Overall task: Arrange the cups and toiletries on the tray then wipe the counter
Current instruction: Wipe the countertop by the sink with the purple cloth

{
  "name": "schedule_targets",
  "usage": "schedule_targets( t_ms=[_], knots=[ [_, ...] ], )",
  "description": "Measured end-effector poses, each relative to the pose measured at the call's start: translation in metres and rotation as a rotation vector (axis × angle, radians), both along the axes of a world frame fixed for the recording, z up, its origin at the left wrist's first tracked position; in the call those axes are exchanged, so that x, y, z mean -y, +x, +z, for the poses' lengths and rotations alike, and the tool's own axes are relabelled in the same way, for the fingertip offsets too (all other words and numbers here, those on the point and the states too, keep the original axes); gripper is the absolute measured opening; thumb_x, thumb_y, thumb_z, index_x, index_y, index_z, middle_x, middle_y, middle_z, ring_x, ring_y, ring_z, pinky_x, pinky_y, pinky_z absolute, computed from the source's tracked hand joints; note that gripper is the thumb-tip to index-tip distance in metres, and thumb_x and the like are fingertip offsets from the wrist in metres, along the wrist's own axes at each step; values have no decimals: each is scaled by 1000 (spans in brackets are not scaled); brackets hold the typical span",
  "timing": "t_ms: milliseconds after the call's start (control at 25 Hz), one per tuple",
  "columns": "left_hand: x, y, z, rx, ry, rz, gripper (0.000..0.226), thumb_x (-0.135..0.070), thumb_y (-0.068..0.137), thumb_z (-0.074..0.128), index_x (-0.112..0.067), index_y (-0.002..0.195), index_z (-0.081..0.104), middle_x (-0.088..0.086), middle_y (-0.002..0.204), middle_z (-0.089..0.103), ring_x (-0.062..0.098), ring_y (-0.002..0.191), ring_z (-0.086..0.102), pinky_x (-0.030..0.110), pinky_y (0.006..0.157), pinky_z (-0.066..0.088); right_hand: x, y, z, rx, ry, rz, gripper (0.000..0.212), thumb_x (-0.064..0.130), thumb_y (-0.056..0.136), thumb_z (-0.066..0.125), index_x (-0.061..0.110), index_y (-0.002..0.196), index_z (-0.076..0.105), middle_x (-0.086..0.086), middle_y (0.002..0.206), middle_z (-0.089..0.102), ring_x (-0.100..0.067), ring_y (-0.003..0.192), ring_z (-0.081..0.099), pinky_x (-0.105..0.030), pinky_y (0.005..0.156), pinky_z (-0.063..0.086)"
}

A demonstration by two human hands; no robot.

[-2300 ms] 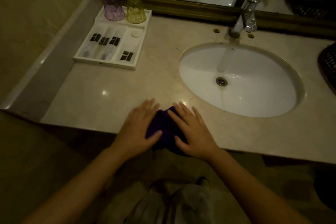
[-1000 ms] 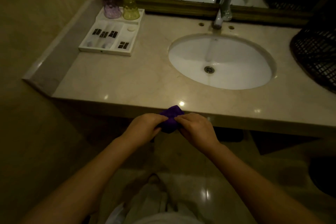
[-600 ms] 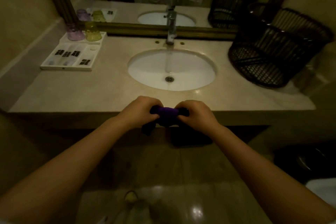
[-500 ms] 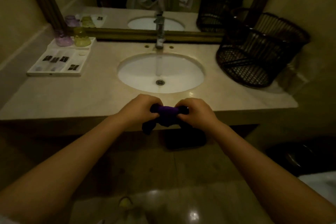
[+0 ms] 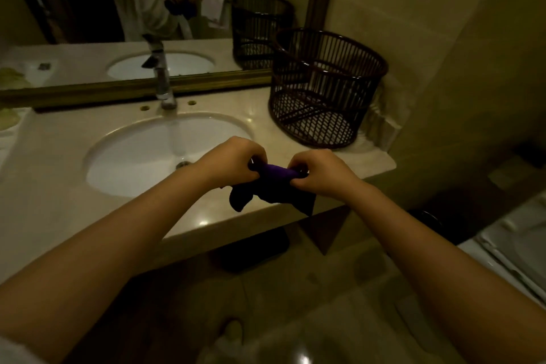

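- Gripping a purple cloth [image 5: 276,179] at both ends, a person stretches it between the left hand [image 5: 233,161] and the right hand [image 5: 320,171], each closed tight on the fabric, above the front edge of the tabletop [image 5: 50,201].
- The cloth's long axis runs left to right between the fists, loose corners hanging below; it does not touch the stone.
- The unwiped stretch ahead appears to lie forward and right, toward the dark wicker basket [image 5: 325,89]; the right hand is nearer that end, the left nearer the sink [image 5: 133,156].
- Compared with half a second earlier, the view has swung right: the tray of cups and toiletries has slipped almost wholly out of frame at the left edge, the basket now stands central, and the hands have risen over the tabletop with the cloth pulled slightly wider.
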State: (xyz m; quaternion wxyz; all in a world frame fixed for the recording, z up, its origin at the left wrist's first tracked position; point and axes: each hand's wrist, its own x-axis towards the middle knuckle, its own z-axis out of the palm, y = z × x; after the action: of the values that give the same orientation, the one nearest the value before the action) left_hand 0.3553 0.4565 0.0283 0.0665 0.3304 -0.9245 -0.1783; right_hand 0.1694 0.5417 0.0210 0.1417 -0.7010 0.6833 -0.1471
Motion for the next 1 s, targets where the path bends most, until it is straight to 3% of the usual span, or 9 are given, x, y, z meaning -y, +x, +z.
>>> schedule_targets(
  t_ms=[160, 280, 440, 1000],
  knots=[
    [49, -47, -3, 38, -11, -88, 21, -14, 78, 64, -18, 99, 66, -1, 93, 64, 14, 81, 59, 25, 66, 50, 39, -38, 3, -81, 32, -48, 15, 23, 78, 64, 23, 92, 67, 4, 85, 65, -14, 80, 61, -36, 68, 55],
    [94, -78, -2, 54, -2, -133, 21, -15, 78, 64, -19, 99, 66, -5, 90, 60, 12, 82, 57, 22, 67, 47, 75, -61, 7, -100, 55, -122, 15, 23, 78, 63, 23, 92, 67, 1, 88, 66, -16, 82, 60, -40, 71, 55],
    [151, -112, -6, 101, -20, -191, 21, -13, 77, 65, -18, 98, 66, 1, 94, 65, 16, 83, 59, 33, 75, 54, 123, -84, 2, -83, 116, -200, 16, 21, 77, 63, 24, 91, 68, 0, 89, 68, -18, 83, 62, -41, 72, 55],
    [212, -159, -62, 214, 60, -255, 21, -15, 77, 66, -17, 98, 66, 1, 98, 66, 11, 80, 54, 28, 75, 52, 179, -129, -56, 22, 266, -236, 19, 20, 75, 67, 23, 94, 66, 2, 92, 66, -15, 83, 60, -34, 73, 55]
  ],
)
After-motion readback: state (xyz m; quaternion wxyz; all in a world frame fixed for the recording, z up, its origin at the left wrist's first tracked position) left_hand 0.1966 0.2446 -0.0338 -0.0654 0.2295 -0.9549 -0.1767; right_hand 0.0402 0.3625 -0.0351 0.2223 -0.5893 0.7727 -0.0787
